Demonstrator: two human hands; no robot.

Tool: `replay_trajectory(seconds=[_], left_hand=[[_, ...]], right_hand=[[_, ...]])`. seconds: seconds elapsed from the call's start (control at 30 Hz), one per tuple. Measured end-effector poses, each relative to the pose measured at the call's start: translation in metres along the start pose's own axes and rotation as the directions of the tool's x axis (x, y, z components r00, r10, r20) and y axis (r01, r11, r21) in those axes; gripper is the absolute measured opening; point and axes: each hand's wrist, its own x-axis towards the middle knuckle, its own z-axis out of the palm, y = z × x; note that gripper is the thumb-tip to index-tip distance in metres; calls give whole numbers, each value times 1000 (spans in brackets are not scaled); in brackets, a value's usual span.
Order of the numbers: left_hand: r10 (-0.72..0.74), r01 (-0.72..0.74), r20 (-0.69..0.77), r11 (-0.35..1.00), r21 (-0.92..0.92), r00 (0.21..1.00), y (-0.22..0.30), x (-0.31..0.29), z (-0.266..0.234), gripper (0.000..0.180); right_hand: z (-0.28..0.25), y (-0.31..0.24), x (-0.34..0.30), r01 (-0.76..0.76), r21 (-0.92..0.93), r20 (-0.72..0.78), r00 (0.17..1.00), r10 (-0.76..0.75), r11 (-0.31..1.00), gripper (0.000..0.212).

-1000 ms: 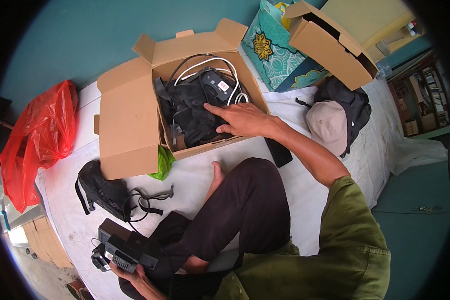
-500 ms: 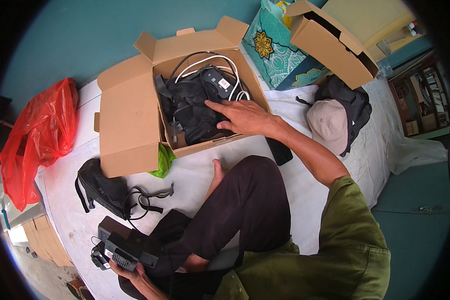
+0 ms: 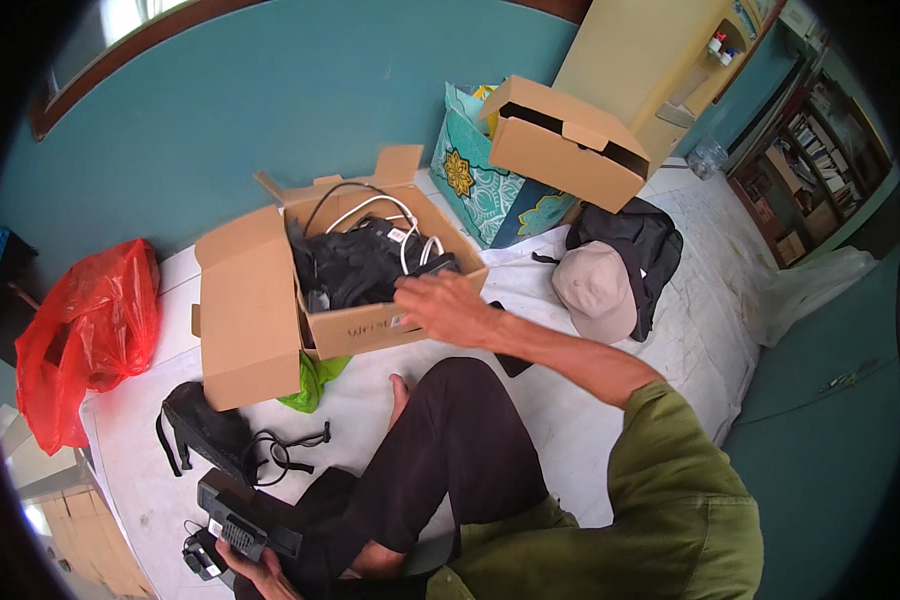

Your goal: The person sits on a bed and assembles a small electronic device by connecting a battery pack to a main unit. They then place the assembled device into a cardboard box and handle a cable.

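An open cardboard box [image 3: 260, 320] sits on the white sheet in front of me, filled with black gear and white and black cables [image 3: 370, 255]. My right hand [image 3: 440, 308] hovers at the box's near front edge, fingers spread, holding nothing. At the lower left my left hand [image 3: 260, 570] grips a black device with a small keypad [image 3: 245, 515] beside my knee. My dark-trousered leg and bare foot [image 3: 398, 392] lie between the hands.
A red plastic bag [image 3: 85, 335] is at the left. A black pouch with straps [image 3: 210, 435] lies near the box, with a green bag [image 3: 310, 380] under it. Behind stand a patterned teal bag [image 3: 480, 185], a second cardboard box [image 3: 565, 145], a beige cap [image 3: 595, 290] and a black backpack [image 3: 640, 240].
My right hand has drawn back out of the box toward its near front edge. The view has shifted, so the box sits lower in the picture. My left hand has stayed put.
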Motion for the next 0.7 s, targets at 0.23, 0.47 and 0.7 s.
replay_trajectory(seconds=[0.23, 0.47, 0.7], left_hand=[[-29, 19, -154, 998, -64, 988, 9, 0, 20, 36], [-9, 11, 18, 992, -126, 1000, 12, -6, 31, 35], [-41, 43, 15, 988, -148, 999, 0, 2, 43, 39]], right_hand=[[-140, 8, 0, 31, 23, -278, 960, -24, 999, 31], [-277, 18, 9, -156, -124, -293, 949, 114, 980, 46], [-335, 159, -32, -372, -285, -295, 911, 288, 883, 58]])
